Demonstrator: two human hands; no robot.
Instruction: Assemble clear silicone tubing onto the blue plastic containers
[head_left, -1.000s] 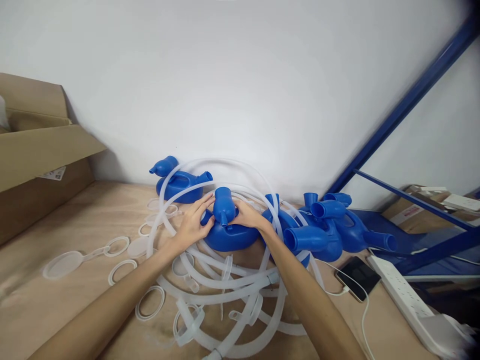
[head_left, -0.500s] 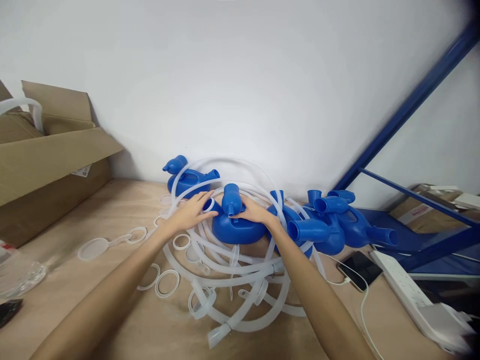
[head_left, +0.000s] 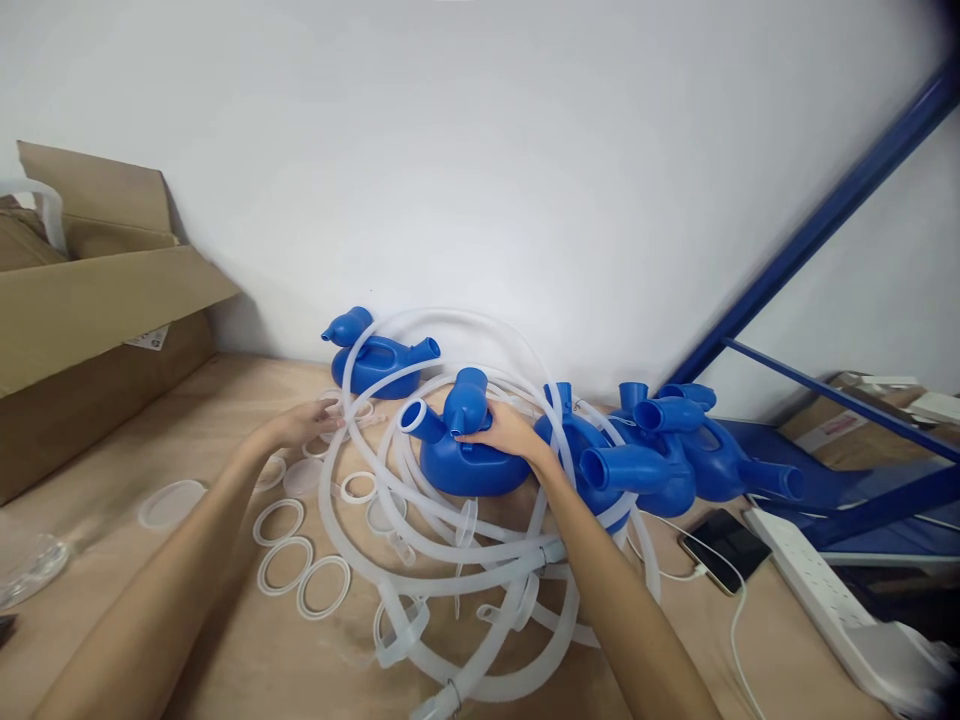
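A blue plastic urinal bottle (head_left: pixel 472 468) stands among the coiled hoses, with a blue bulbous adapter (head_left: pixel 466 400) on top. My right hand (head_left: pixel 508 430) is wrapped round its handle, fingers partly hidden behind the adapter. In the mouth of the bottle's slanted neck sits a white ring (head_left: pixel 415 416). To the left, my left hand (head_left: pixel 304 424) reaches with its fingers apart beside translucent caps and straps (head_left: pixel 364 418); no held object shows in it. Several white rings (head_left: pixel 285 566) and a round translucent cap (head_left: pixel 171 504) lie on the table near my left forearm.
Translucent hoses (head_left: pixel 495 685) loop around the bottle. More blue bottles stand at the back left (head_left: pixel 382 370) and right (head_left: pixel 664 480). A cardboard box (head_left: pixel 112 320) is at the left. On the right are a phone (head_left: pixel 726 550) with a cable, a power strip (head_left: pixel 806 580) and a blue rack (head_left: pixel 814 215).
My left hand has left the bottle's neck and moved left toward the caps. The white ring stays in the neck's mouth. My right hand still holds the bottle.
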